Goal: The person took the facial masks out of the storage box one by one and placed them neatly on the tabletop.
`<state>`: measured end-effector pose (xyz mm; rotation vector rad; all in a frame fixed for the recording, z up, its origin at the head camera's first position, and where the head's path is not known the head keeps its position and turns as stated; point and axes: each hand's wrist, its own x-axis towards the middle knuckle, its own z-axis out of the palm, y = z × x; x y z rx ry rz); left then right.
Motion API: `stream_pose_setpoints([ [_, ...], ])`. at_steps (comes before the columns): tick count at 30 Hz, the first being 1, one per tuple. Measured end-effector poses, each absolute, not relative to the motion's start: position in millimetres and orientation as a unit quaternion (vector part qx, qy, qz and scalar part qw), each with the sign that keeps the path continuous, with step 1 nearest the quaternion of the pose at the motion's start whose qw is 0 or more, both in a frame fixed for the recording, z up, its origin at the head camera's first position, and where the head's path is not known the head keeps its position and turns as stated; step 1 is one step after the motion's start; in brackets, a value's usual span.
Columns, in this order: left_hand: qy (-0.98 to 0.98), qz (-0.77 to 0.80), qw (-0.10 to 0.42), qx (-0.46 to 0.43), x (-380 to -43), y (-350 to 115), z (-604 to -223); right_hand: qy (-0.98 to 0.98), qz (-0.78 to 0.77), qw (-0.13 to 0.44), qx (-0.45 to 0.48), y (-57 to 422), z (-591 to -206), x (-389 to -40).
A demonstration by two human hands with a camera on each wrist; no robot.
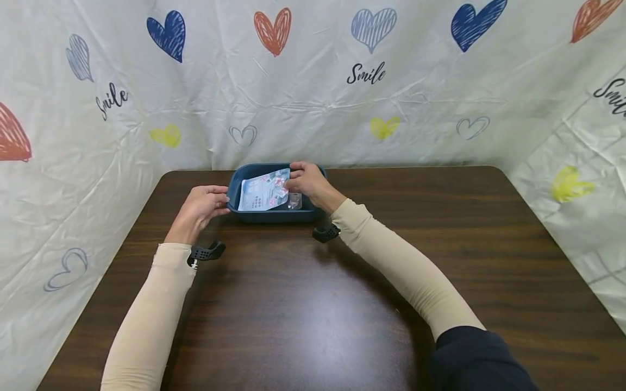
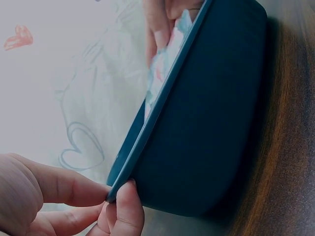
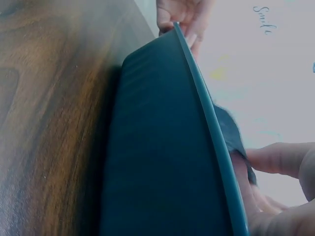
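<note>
A dark blue plastic basin (image 1: 274,216) stands at the back of the table, left of centre. My left hand (image 1: 198,209) pinches its rim at the left end; thumb and fingers meet on the rim in the left wrist view. Inside the basin, a light blue pouch with a floral print (image 1: 264,190) leans up, its top edge above the rim. My right hand (image 1: 313,184) reaches over the basin's right side and pinches the pouch at its right edge. In the right wrist view the thumb presses on the pouch's dark back (image 3: 229,128).
A small clear plastic item (image 1: 295,201) lies in the basin beside the pouch. The brown wooden table (image 1: 313,304) extends to the front and right. A white cloth with hearts (image 1: 313,81) hangs close behind the basin. Black wrist straps (image 1: 207,252) stick out below both hands.
</note>
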<state>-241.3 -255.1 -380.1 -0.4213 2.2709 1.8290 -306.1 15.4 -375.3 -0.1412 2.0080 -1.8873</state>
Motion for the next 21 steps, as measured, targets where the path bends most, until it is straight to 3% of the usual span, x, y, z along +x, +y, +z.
stream_pose_setpoints([
  [9, 0.773, 0.611, 0.094, -0.139, -240.3, -254.3, -378.0, 0.726, -0.645, 0.228, -0.072, 10.6, -375.1, -304.9],
  [21, 0.766, 0.616, 0.100, -0.152, -241.0, -252.9, -378.1, 0.766, -0.600, 0.225, -0.057, 8.4, -377.1, -307.5],
])
